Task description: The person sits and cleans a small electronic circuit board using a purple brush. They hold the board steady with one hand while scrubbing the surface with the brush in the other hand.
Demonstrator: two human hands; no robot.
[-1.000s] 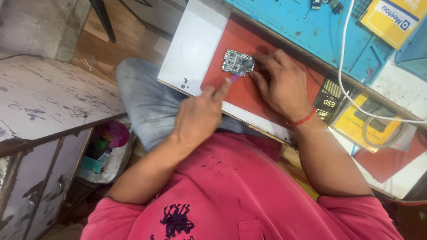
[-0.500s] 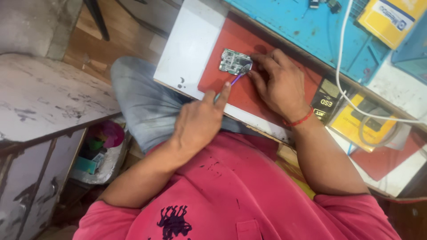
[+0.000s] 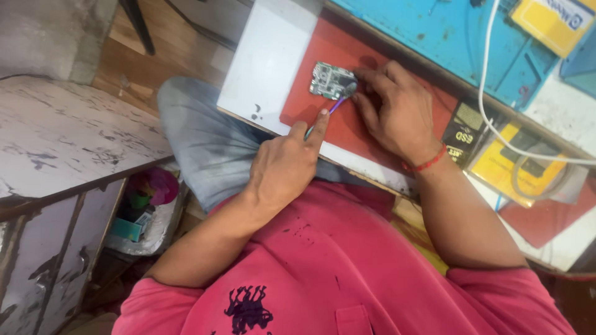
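In the head view, the person sits at a workbench and looks down over a pink shirt [image 3: 347,273]. A small green and silver circuit board [image 3: 332,80] lies flat on a red rectangular mat [image 3: 323,121], and this mat rests on a white board [image 3: 267,62] at the near edge of the bench.

The left hand [image 3: 288,164] is closed around a thin tool with a purple tip [image 3: 334,107]. The index finger is stretched along the shaft and the other fingers are curled under it, so the tool is pinched firmly. The tip of the tool touches the lower right edge of the circuit board, or is just beside it; which of the two I cannot tell.

The right hand [image 3: 394,115] lies on the red mat, to the right of the circuit board. Its fingertips are pressed together against the right edge of the board and hold it in place. A red thread bracelet [image 3: 425,164] is around this wrist.

Behind the red mat there is a blue work mat [image 3: 434,34]. A white cable [image 3: 496,130] runs across it and down over a yellow flat box [image 3: 515,164]. To the left of the person stands a worn grey-white table [image 3: 62,142], and a grey trouser leg [image 3: 205,142] is seen between that table and the bench.
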